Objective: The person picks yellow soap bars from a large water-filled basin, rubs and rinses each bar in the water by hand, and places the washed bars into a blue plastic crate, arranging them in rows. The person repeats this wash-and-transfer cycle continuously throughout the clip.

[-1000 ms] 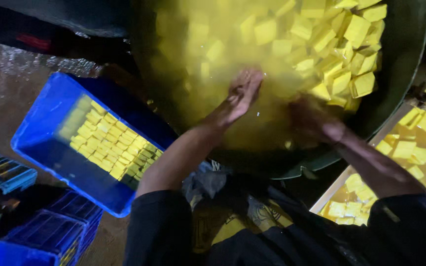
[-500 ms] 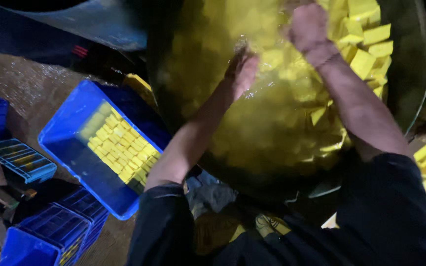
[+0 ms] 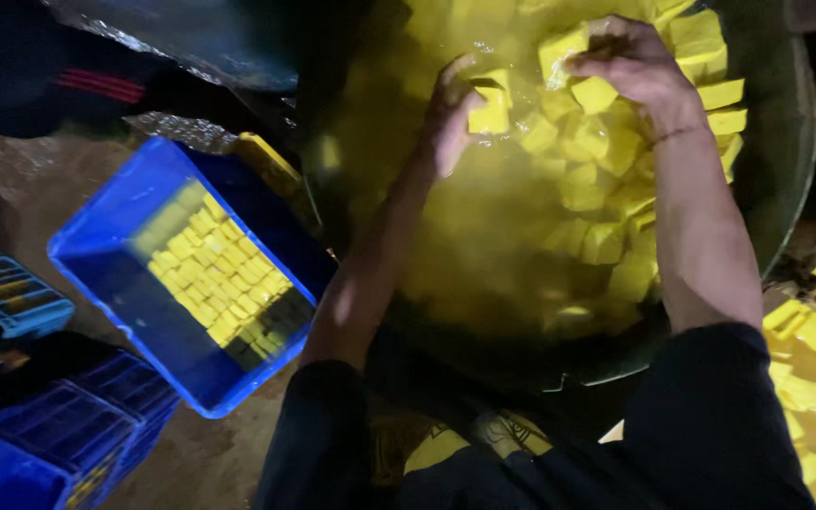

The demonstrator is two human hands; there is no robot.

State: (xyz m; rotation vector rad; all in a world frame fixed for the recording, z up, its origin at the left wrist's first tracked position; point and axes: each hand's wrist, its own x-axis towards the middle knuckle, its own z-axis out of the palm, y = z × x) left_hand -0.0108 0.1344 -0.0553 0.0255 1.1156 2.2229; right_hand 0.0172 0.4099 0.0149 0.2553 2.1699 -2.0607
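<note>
Both hands have moved up from the near rim to the far side of the big dark pan [image 3: 786, 189] of yellow liquid. The left hand [image 3: 455, 109] now pinches a yellow block [image 3: 490, 109] lifted clear of the surface; a second ago it lay flat and held nothing. The right hand [image 3: 630, 61] curls over floating blocks [image 3: 606, 142], clasping one. The blue crate [image 3: 125, 274], partly filled with rows, sits at the left.
</note>
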